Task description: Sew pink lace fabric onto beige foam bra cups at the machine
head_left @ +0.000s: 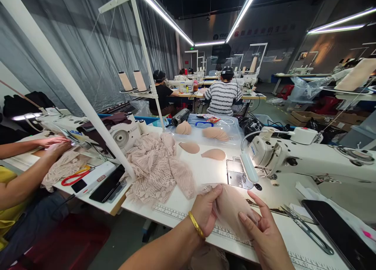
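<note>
A beige bra pad covered in sheer mesh (233, 207) is held between my two hands, over the table's front edge. My left hand (207, 209) pinches its left edge, thumb on top; a gold bangle circles that wrist. On the right side, my right hand (261, 223) grips the pad with the thumb on top, its index finger raised. Two teardrop bra pads (214, 154) lie flat beyond my hands. To their left is a heap of beige lace (152, 164). The lit needle plate of a sewing machine (236, 174) is just past the held piece.
Thread snips (308, 229) and a black phone (337, 231) lie at right. A printed ruler (173, 212) runs along the front edge. Stacked pads (216, 134) rest on a clear plastic lid (232, 123). At left, a co-worker's hands (57, 143) work at another machine.
</note>
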Demonstrator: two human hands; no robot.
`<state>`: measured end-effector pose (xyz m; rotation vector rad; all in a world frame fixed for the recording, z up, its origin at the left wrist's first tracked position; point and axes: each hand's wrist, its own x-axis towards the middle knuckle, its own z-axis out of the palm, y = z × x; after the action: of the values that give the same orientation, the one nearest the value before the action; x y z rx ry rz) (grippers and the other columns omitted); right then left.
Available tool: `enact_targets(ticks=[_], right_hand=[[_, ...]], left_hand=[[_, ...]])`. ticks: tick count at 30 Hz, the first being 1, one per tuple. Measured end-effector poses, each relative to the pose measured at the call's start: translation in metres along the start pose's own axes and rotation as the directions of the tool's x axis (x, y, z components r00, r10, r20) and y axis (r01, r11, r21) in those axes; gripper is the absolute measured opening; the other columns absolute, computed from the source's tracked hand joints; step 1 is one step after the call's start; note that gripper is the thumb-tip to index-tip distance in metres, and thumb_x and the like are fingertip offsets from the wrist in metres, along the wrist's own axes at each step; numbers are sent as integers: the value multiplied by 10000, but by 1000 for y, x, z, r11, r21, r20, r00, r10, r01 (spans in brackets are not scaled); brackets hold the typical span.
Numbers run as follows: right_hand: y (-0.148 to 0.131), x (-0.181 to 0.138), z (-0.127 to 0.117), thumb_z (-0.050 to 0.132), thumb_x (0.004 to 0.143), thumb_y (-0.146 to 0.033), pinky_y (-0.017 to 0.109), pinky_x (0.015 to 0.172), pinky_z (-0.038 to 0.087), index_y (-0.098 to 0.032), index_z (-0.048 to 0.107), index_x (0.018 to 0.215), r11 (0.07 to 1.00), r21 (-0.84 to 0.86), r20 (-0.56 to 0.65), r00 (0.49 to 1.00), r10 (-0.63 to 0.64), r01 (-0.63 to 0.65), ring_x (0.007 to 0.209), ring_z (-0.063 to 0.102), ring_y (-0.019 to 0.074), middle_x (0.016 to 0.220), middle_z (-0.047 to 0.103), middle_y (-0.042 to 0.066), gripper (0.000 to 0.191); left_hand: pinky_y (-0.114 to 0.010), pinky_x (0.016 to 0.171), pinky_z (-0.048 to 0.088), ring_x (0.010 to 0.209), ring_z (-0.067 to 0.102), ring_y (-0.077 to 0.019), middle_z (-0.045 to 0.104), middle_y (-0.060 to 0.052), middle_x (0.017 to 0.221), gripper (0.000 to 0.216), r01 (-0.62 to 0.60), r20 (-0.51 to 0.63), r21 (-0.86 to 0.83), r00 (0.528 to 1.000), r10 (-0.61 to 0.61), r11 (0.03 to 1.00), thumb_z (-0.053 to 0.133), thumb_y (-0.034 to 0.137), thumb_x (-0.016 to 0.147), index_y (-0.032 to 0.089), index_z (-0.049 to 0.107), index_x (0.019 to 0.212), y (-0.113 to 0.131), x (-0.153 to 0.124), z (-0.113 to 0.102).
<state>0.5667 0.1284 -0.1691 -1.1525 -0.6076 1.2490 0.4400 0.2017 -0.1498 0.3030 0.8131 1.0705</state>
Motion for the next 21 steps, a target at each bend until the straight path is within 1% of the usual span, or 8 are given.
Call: enact_targets(ticks=[2, 4, 7, 10, 13, 17, 19, 21], right_hand=[[0, 1, -2, 856, 739, -547, 416, 916, 549, -342, 390, 1503, 1000, 6, -2, 1000, 0, 0, 1036, 709, 287, 1098, 746, 72, 918], [3, 3, -6, 855, 744, -549, 403, 919, 546, -337, 398, 1498, 1000, 0, -4, 1000, 1, -1, 1042, 704, 278, 1121, 741, 73, 907], [9, 8, -14, 869, 734, -547, 378, 927, 542, -336, 389, 1506, 1000, -8, 9, 1000, 9, -9, 1035, 701, 256, 1149, 734, 71, 933], [14, 12, -19, 874, 728, -549, 358, 936, 538, -337, 377, 1508, 1000, -15, 29, 1000, 12, -11, 1032, 699, 242, 1156, 736, 64, 949], [15, 9, -19, 829, 772, -575, 348, 959, 527, -335, 369, 1512, 999, -51, 35, 999, -11, 13, 1068, 691, 240, 1169, 737, 58, 904], [15, 0, -18, 803, 787, -591, 346, 989, 515, -328, 348, 1529, 988, -146, 62, 997, -39, 47, 1168, 658, 258, 1267, 693, 79, 909], [19, -3, -24, 767, 824, -585, 352, 950, 533, -316, 312, 1551, 977, -200, 114, 992, -54, 76, 1097, 680, 252, 1168, 709, 74, 899], [21, -2, -35, 687, 898, -571, 353, 870, 557, -308, 249, 1578, 952, -281, 168, 983, -72, 118, 940, 703, 230, 978, 710, 38, 851]], left_hand=[[-356, 952, 543, 1061, 685, -286, 760, -148, 1097, 560, 9, 16, -2, 1000, -9, 1000, 1016, 366, 503, 103, 786, 941, 0, 0, 0], [-357, 927, 547, 1052, 684, -290, 759, -157, 1086, 568, 18, 23, 12, 1000, -19, 1000, 1011, 391, 515, 96, 785, 945, 0, 0, 0], [-357, 889, 547, 998, 685, -279, 760, -170, 1049, 601, 22, 77, 43, 997, -25, 999, 1005, 425, 526, 79, 787, 967, -2, 0, 0], [-348, 879, 538, 919, 681, -245, 766, -154, 982, 605, 11, 128, 65, 992, -20, 998, 1016, 404, 499, 78, 789, 955, -3, 1, 4], [-339, 850, 534, 860, 674, -226, 765, -137, 914, 573, 14, 113, 87, 993, -23, 996, 1018, 393, 489, 80, 787, 910, -3, 2, 9], [-356, 869, 536, 880, 676, -237, 759, -128, 924, 549, 7, 114, 65, 993, -14, 998, 1012, 369, 497, 92, 777, 908, -2, 5, 13], [-357, 868, 536, 873, 673, -232, 753, -120, 923, 521, 20, 127, 65, 991, -29, 998, 1002, 361, 513, 104, 771, 903, 1, 5, 14], [-350, 869, 529, 870, 670, -222, 743, -110, 934, 499, 40, 208, 101, 976, -60, 994, 979, 374, 557, 118, 766, 928, 8, 4, 15]])
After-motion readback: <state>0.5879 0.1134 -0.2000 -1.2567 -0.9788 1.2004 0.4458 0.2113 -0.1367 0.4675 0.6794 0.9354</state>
